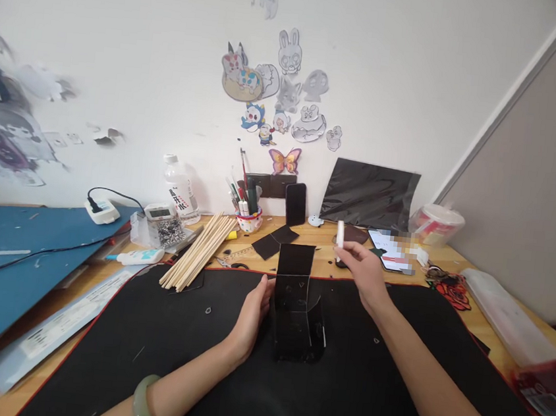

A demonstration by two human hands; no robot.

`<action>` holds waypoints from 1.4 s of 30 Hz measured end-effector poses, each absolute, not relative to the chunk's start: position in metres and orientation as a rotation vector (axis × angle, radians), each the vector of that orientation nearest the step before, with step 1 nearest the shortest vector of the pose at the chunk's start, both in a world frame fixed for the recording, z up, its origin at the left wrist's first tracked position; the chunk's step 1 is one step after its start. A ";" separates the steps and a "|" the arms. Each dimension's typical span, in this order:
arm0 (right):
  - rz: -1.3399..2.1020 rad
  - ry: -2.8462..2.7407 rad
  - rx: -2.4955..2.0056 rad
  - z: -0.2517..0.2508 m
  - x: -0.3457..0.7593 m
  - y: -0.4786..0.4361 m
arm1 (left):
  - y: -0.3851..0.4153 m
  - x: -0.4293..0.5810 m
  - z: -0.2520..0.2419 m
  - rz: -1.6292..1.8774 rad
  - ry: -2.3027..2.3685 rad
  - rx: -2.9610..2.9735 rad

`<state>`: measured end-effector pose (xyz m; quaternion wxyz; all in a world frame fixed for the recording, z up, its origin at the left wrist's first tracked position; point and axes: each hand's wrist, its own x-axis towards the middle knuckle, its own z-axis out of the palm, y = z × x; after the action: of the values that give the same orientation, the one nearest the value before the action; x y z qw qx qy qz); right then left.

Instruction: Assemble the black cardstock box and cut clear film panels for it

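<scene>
Touching box (290,328) one side only, L hand (249,317) (finger closure hidden, can't tell) might tip it; R hand (366,273) fingers pinch white stick (339,233).

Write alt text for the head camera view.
The right hand holds up a short white stick; the left hand is at the side of a partly open black box on a black mat. Farther back are wooden sticks, a cup of pens and an upright phone.

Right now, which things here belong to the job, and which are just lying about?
Likely in use:
folded black sheet, left hand at its edge
short white stick, in the right hand
black red-edged mat underneath

Probably lying about:
clear plastic bottle
upright black phone
round pinkish tub
</scene>
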<state>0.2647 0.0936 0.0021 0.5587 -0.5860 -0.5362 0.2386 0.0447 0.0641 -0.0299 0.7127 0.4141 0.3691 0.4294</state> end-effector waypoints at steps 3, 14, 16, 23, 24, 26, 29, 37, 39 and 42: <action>0.705 -1.171 -1.219 0.013 0.261 0.088 | 0.066 0.046 -0.030 0.951 0.828 0.987; 0.940 -1.149 -0.967 -0.005 0.233 0.082 | 0.106 0.061 -0.014 0.875 0.838 1.109; 0.971 -1.156 -0.958 -0.010 0.230 0.082 | 0.112 0.064 -0.018 0.845 0.821 1.111; 1.068 -1.169 -0.949 -0.024 0.226 0.085 | 0.117 0.067 -0.030 0.814 0.812 0.990; 1.078 -1.172 -0.956 -0.024 0.226 0.085 | 0.117 0.066 -0.030 0.820 0.816 0.966; 1.090 -1.181 -0.972 -0.026 0.227 0.084 | 0.117 0.065 -0.030 0.830 0.834 0.915; 1.080 -1.197 -0.999 -0.028 0.231 0.085 | 0.117 0.063 -0.029 0.837 0.869 0.842; 0.947 -1.289 -1.043 -0.031 0.231 0.088 | 0.115 0.065 -0.031 0.829 0.837 0.827; 0.905 -1.327 -1.034 -0.031 0.228 0.088 | 0.114 0.066 -0.031 0.821 0.831 0.833; 0.832 -1.371 -1.024 -0.031 0.224 0.089 | 0.113 0.067 -0.031 0.823 0.826 0.838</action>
<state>0.2239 0.0889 -0.0312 0.5807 -0.4383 -0.5866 0.3558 0.0669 0.1130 -0.0312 0.7531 0.3841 0.3783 0.3771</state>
